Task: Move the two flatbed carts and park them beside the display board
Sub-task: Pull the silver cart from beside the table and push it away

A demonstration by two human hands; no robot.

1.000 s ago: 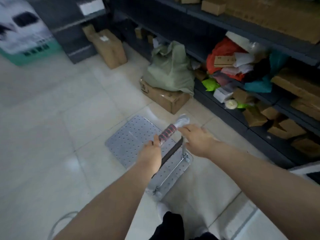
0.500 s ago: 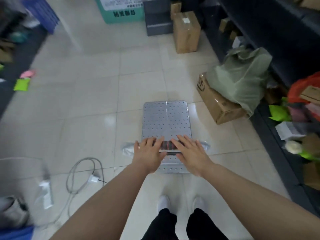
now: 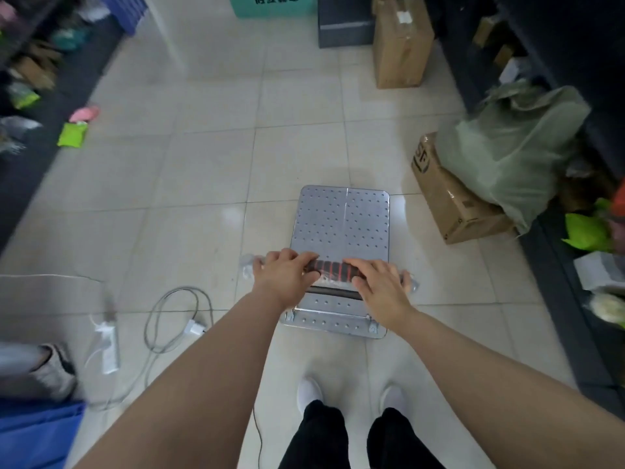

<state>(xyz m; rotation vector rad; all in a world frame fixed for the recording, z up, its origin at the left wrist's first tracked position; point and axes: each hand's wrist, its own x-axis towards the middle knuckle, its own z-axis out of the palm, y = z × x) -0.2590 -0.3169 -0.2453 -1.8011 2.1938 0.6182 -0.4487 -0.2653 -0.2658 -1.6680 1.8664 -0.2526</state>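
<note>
A small silver flatbed cart (image 3: 341, 228) with a perforated metal deck stands on the tiled floor right in front of my feet. Its handle bar (image 3: 330, 267) has a black and red ribbed grip wrapped in clear plastic. My left hand (image 3: 282, 279) is closed over the left part of the bar. My right hand (image 3: 380, 286) is closed over the right part. A green and white board (image 3: 272, 5) with dark lettering stands at the far end of the aisle, cut off by the top edge. Only one cart is in view.
A cardboard box (image 3: 449, 198) with a green plastic bag (image 3: 510, 147) on it lies close to the cart's right. A taller box (image 3: 400, 42) stands farther ahead. Dark shelving (image 3: 575, 62) lines the right side. A power strip with looped cable (image 3: 169, 319) lies on the left floor.
The cart has swung from pointing left-forward to straight down the aisle. Both hands have shifted to a square grip on the bar. The view has turned toward the far end.
</note>
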